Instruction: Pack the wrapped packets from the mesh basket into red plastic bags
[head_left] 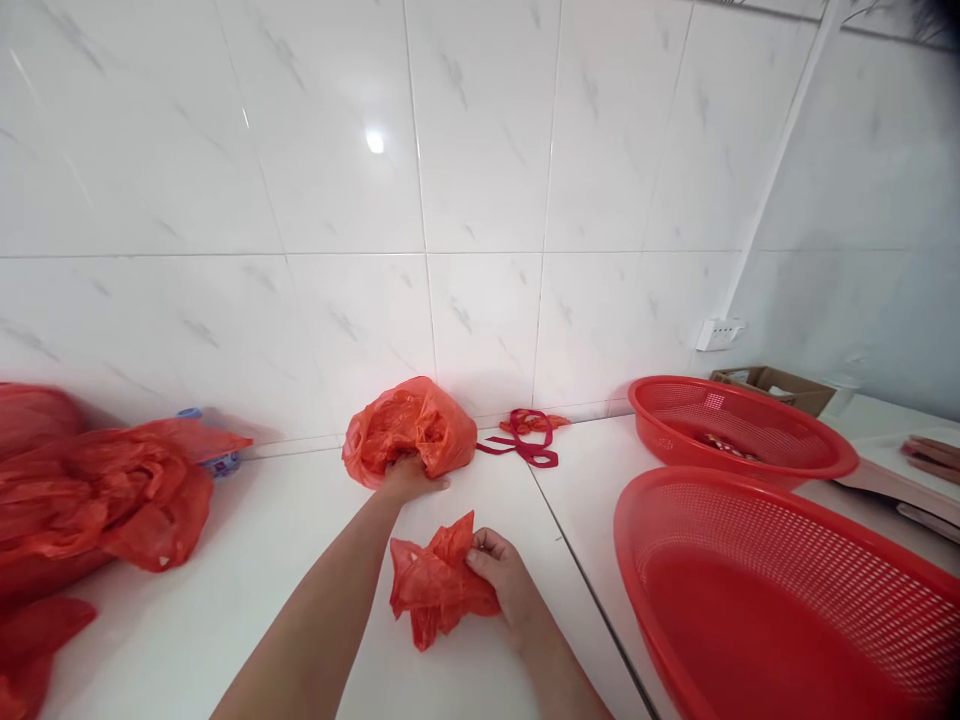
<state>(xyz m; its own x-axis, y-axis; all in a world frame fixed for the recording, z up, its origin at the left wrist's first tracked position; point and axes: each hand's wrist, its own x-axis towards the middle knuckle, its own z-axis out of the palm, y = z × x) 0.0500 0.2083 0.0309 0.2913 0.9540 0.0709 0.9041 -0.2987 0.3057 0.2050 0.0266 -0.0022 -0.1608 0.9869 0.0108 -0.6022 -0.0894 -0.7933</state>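
Observation:
Near the wall sits a bunched red plastic bag. My left hand reaches into its front fold; most of the fingers are hidden by the plastic, so their grip cannot be made out. Closer to me, my right hand pinches a small crumpled red plastic bag at its right side, holding it over the white table. A dark red ribbon lies looped to the right of the bunched bag, with a scrap of red plastic behind it.
Two red perforated baskets stand at the right, one behind the other. Behind them is a cardboard box. Large red plastic bags fill the left side, beside a blue item. A seam crosses the tabletop.

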